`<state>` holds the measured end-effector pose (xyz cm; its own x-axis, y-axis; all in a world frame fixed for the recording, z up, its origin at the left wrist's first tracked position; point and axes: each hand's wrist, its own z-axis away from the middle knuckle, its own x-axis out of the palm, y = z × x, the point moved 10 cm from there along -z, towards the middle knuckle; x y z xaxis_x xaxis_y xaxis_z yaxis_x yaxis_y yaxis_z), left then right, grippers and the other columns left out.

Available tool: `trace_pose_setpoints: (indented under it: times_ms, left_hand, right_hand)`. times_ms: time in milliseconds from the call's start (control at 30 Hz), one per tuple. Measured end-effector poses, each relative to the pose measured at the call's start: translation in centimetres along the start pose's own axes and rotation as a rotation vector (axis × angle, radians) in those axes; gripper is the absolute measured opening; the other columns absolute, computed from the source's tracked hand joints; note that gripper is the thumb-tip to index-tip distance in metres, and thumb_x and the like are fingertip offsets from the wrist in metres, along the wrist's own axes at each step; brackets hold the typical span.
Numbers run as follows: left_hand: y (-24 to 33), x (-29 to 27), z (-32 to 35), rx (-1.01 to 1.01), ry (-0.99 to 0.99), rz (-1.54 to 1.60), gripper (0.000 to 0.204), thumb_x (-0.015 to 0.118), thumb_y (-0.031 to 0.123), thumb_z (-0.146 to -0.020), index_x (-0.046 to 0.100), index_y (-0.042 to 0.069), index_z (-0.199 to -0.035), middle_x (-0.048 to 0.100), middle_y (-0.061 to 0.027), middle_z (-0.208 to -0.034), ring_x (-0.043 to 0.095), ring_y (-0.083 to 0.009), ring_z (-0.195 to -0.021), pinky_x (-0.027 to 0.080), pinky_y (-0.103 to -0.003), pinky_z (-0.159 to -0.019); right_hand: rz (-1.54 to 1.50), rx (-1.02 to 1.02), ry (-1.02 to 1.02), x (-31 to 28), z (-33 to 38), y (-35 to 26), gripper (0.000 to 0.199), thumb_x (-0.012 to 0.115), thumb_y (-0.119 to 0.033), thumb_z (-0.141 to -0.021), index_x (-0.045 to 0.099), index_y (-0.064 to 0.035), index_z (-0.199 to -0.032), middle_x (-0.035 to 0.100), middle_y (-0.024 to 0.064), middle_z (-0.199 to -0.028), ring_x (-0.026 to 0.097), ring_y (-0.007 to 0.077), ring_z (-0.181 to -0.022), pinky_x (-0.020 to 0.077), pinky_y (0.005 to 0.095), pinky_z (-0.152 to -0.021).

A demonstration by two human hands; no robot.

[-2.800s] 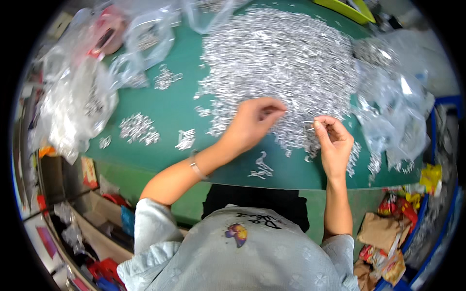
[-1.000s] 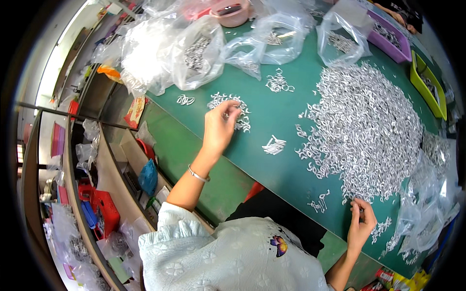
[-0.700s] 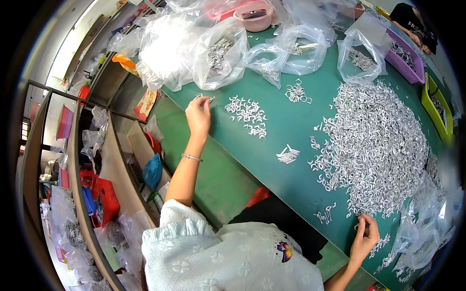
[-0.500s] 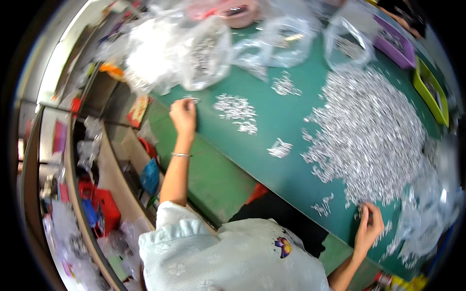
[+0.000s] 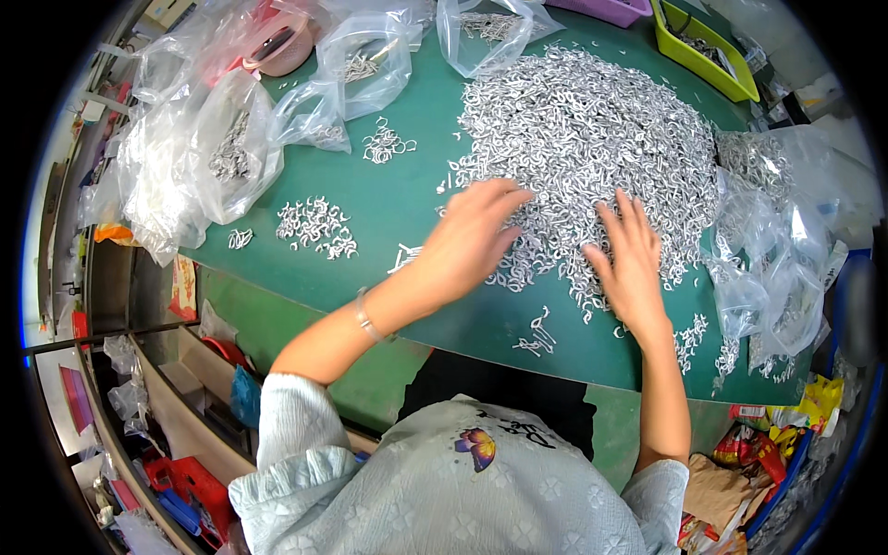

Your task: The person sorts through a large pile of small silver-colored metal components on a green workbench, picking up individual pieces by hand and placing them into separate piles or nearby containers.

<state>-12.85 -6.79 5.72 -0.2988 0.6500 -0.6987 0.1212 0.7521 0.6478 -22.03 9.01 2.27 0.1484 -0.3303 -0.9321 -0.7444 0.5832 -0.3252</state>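
1. Left hand (image 5: 474, 233) has moved from well left of the silver pile (image 5: 592, 129) on the bench (image 5: 407, 199) to its near-left edge, thumb and fingers apart.
2. Right hand (image 5: 634, 268): over the pile's near edge, fingers spread.
3. Light, flat strokes should part the curved pieces (image 5: 527, 268) best.

The metal pieces (image 5: 592, 139) are silver, the table (image 5: 388, 203) dark green.
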Motion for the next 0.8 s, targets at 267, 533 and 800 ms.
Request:
trace_pose_setpoints:
  times_ms: [267, 533, 800]
  left_hand:
    - [1.4, 8.5, -1.3, 0.233, -0.228, -0.315, 0.049, 0.068, 0.001, -0.08, 0.059, 0.007, -0.128, 0.038, -0.0129, -0.151, 0.033, -0.0397, -0.14, 0.03, -0.06, -0.111]
    - [2.5, 5.3, 0.5, 0.188, -0.164, -0.26, 0.04, 0.068, 0.0, -0.078, 0.063, 0.007, -0.118, 0.052, -0.0117, -0.134, 0.046, -0.0332, -0.126, 0.035, -0.052, -0.103]
    - [2.6, 7.1, 1.1, 0.241, -0.151, -0.236, 0.022, 0.071, 0.006, -0.08, 0.063, 0.009, -0.1, 0.058, -0.0049, -0.109, 0.055, -0.0236, -0.1, 0.036, -0.039, -0.085]
  right_hand:
    - [-0.109, -0.215, -0.298, 0.4, 4.8, -3.1, 0.053, 0.071, -0.025, -0.086, 0.056, -0.0074, -0.134, 0.041, 0.0129, -0.15, 0.027, 0.0319, -0.146, 0.0232, 0.0544, -0.118]
    - [-0.296, 0.081, 0.232, -4.8, 2.6, 3.0, 0.015, 0.072, -0.003, -0.081, 0.068, -0.0019, -0.096, 0.066, 0.0111, -0.098, 0.059, 0.0309, -0.092, 0.0446, 0.0407, -0.085]
    - [-0.04, 0.069, 0.214, -4.1, 3.2, 2.9, 0.012, 0.073, -0.009, -0.081, 0.066, -0.0044, -0.09, 0.061, 0.0076, -0.093, 0.055, 0.0284, -0.092, 0.0391, 0.0398, -0.08]
